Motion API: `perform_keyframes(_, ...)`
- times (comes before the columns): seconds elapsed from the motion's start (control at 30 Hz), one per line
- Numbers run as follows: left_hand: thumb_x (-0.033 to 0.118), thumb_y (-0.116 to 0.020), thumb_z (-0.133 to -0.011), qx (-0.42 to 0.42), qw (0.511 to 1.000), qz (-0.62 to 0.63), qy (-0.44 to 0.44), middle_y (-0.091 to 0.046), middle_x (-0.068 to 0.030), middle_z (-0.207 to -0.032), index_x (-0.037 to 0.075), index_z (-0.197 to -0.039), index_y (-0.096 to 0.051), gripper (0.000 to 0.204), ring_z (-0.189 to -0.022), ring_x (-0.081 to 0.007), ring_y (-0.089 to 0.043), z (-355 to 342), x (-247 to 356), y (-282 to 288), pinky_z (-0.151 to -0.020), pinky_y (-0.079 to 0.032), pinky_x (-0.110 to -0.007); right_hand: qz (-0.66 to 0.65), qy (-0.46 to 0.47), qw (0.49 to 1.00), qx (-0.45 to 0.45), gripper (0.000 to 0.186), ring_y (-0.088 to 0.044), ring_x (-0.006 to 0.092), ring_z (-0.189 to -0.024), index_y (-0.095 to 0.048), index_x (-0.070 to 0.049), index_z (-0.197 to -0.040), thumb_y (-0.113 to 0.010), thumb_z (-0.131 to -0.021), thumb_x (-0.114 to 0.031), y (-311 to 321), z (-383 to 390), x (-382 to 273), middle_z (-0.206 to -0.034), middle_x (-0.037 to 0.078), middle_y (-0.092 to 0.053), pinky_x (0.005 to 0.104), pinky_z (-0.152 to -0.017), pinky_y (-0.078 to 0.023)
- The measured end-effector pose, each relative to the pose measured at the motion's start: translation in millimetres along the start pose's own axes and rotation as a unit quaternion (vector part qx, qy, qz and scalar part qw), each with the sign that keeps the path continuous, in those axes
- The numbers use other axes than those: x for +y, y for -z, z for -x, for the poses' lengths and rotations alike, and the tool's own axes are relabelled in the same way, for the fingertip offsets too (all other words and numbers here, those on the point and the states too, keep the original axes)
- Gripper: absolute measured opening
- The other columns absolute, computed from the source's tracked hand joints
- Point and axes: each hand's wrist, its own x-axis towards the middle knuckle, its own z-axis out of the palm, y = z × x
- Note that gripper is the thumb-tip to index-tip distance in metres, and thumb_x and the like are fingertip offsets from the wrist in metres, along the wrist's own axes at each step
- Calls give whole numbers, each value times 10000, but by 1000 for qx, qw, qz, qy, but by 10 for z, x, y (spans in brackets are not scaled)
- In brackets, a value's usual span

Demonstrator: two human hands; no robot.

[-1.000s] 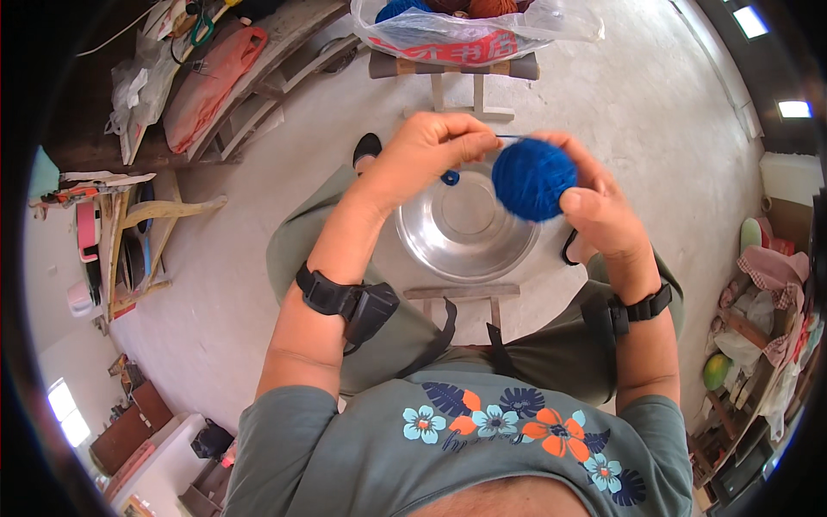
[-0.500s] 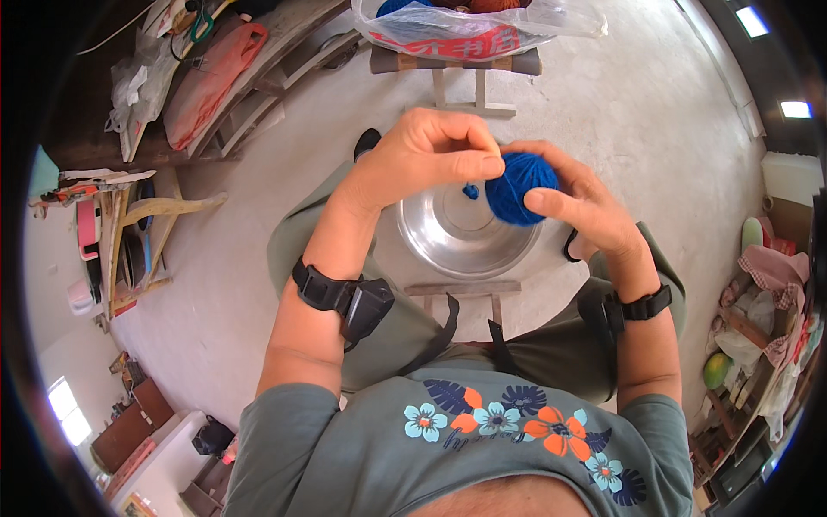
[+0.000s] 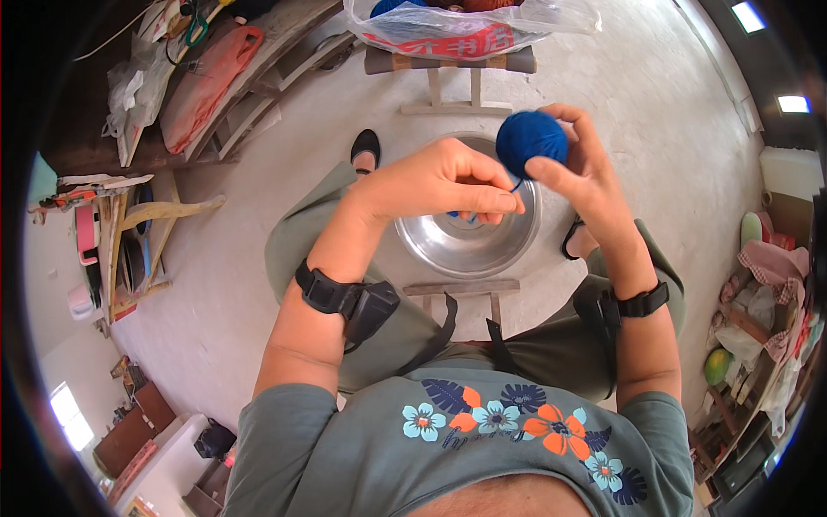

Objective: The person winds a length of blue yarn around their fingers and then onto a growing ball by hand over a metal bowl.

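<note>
A round ball of blue yarn (image 3: 531,145) sits in my right hand (image 3: 579,164), its thumb and fingers wrapped about the side. My left hand (image 3: 457,185) pinches the strand of blue yarn (image 3: 517,185) just below and left of the ball; a short bit of strand shows between the two. Beneath both hands a shiny metal basin (image 3: 469,250) stands between my knees. A little loose blue yarn shows in the basin, partly hidden behind my left fingers.
Ahead, a clear plastic bag (image 3: 474,34) with blue and rust-coloured yarn balls lies on a small stool (image 3: 452,62). A wooden bench (image 3: 276,65) with a red plastic bag (image 3: 207,90) stands at the far left. Cluttered shelves (image 3: 732,379) line the right.
The yarn ball has risen slightly and turned in my right hand. My left hand has moved down and right, from beside the ball to below it, over the basin.
</note>
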Motion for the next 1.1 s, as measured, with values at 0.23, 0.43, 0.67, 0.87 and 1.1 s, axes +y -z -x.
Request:
perform_keyframes(0.23,165,-676,-903,209,974,55,-67,-640,-12,-772,20,-859,-683,151,-686,-85,-555,-31,-29,99,-655,-451,-237,51,-125,975,-177,595,-592,115,-997,-540,-45,-1316,-702,-867,-400,11,82,-141,-1140,46,-623,250,-820,-497)
perform_keyframes(0.43,191,-668,-917,173,983,58,-9,-653,0,-768,18,-916,-713,179,-688,-65,-562,-126,-152,14,-625,-452,-225,-167,3,985,-37,709,-578,178,-1108,-391,-25,-1389,-741,-837,-299,17,27,-76,-1200,97,-589,346,-1025,-430)
perform_keyframes(0.67,155,-667,-906,1,1000,28,-2,-670,-17,-774,12,-922,-719,153,-665,-66,-583,-18,7,-11,-592,-460,-219,95,6,995,-29,575,-600,140,-1011,-469,-30,-1333,-738,-870,-239,16,21,-4,-1137,77,-610,301,-914,-489)
perform_keyframes(0.87,133,-668,-898,163,981,66,-77,-623,12,-750,36,-868,-685,103,-679,-69,-548,-19,-22,80,-646,-456,-227,31,-93,985,-143,509,-588,104,-929,-580,-25,-1254,-683,-893,-368,29,87,-90,-1066,37,-632,241,-774,-501)
perform_keyframes(1.1,212,-656,-931,185,979,80,-22,-662,4,-766,29,-927,-714,192,-681,-62,-579,-151,-167,13,-606,-453,-221,-165,-35,982,-86,673,-563,170,-1139,-440,-12,-1348,-714,-843,-361,38,61,-79,-1201,92,-594,338,-1024,-417)
